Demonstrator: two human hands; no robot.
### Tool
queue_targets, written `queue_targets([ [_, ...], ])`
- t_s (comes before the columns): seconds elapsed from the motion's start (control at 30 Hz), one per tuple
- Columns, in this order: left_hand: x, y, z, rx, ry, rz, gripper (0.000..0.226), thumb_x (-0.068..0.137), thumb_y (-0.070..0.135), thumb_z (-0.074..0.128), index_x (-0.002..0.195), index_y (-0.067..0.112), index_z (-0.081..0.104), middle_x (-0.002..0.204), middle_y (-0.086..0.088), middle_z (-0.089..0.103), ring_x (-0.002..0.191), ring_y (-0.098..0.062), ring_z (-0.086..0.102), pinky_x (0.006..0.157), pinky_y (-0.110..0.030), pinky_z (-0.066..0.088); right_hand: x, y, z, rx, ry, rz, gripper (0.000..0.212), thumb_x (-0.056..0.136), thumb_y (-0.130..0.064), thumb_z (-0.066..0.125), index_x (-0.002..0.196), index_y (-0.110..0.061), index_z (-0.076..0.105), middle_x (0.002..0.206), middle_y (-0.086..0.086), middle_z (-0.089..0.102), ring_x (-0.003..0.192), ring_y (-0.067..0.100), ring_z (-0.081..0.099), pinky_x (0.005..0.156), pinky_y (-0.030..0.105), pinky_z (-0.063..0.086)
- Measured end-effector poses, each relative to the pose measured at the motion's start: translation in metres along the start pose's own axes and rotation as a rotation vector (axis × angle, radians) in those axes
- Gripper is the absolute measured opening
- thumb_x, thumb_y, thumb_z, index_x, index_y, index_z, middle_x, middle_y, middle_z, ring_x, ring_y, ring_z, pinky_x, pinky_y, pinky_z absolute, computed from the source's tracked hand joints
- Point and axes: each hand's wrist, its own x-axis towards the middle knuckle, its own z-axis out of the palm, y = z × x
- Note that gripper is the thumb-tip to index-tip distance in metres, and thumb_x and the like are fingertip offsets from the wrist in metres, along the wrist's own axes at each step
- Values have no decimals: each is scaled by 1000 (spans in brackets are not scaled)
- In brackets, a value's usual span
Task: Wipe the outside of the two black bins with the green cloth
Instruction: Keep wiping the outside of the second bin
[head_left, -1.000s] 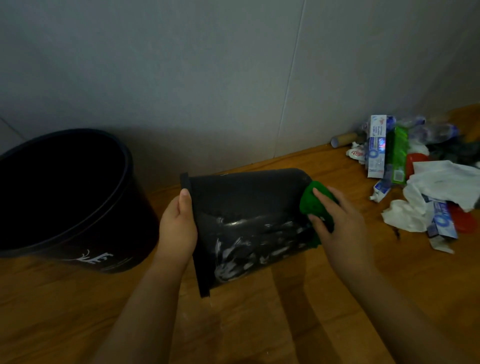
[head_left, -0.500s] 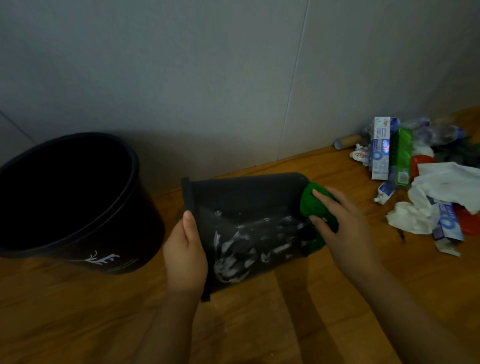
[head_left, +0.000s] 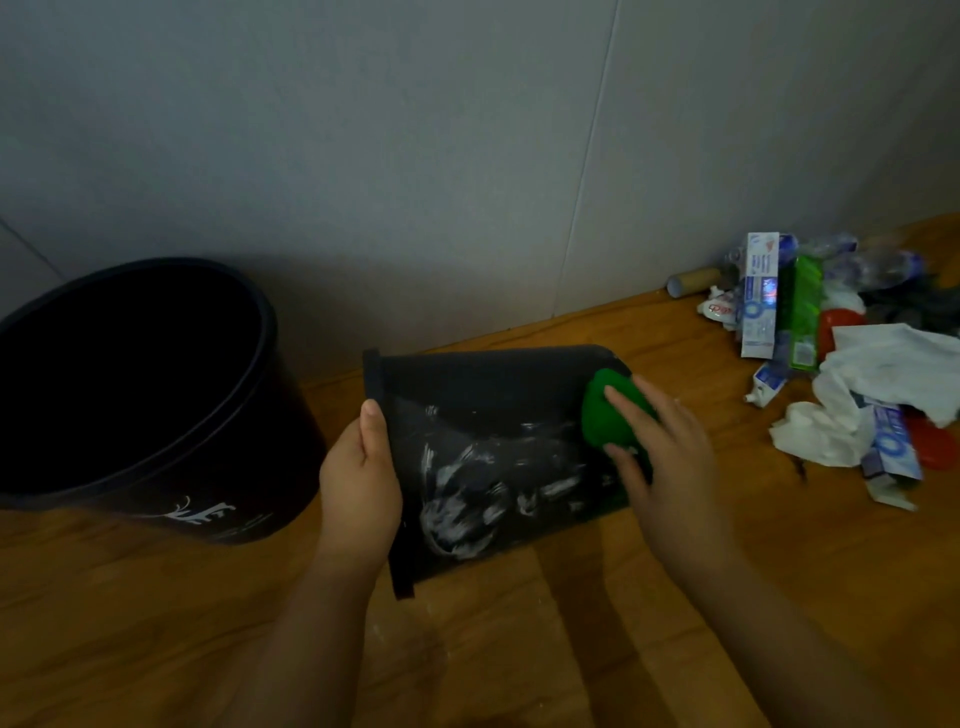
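1. While the small bin (head_left: 498, 447) lies on its side on the wooden surface (head_left: 519, 649), the left hand (head_left: 358, 483) grips its rim, fingers curled over the edge.
2. Right hand (head_left: 660, 452) presses the green cloth (head_left: 608, 415) against the bin's base end, fingers spread and nearly straight.
3. White smears cover the bin's side nearest the camera; judged best, sweep the cloth firmly from base toward rim, then roll the bin.
4. Keep the rim braced so it cannot slide.
5. Big bin (head_left: 156, 395) stands upright at left, seemingly unwiped; litter (head_left: 831, 364) lies right.
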Motion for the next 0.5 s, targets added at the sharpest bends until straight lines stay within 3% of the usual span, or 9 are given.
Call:
queue_targets([
  [0.1, -1, 0, 1, -4, -8, -13, 50, 106, 42, 28, 73, 12, 52, 67, 0, 53, 49, 4, 53, 47, -11, 40, -1, 4, -3, -36, 65, 189, 54, 93, -23, 54, 144, -29, 39, 155, -5, 29, 141, 24, 28, 109, 52, 38],
  [0.3, 4, 3, 0, 1, -17, -2, 50, 105, 43, 28, 73, 15, 53, 70, 0, 55, 60, -6, 55, 50, -12, 41, -6, -17, 4, -55, -62, -52, 57, 90, -17, 59, 143, -27, 42, 154, -4, 31, 141, 20, 27, 110, 38, 31],
  [0.43, 3, 2, -1, 6, -16, -14, 50, 105, 42, 28, 74, 13, 54, 69, 0, 54, 55, -1, 55, 45, -8, 39, 12, 4, -8, 30, 1, 141, 53, 91, -20, 58, 142, -30, 43, 153, -7, 31, 140, 18, 30, 111, 46, 37],
  [0.5, 2, 1, 0, 5, -17, -17, 51, 106, 42, 27, 75, 11, 54, 69, -1, 54, 52, 3, 53, 46, -9, 39, 10, 1, -7, 10, 34, 135, 52, 91, -21, 59, 140, -29, 46, 152, -7, 33, 138, 18, 33, 110, 47, 38],
])
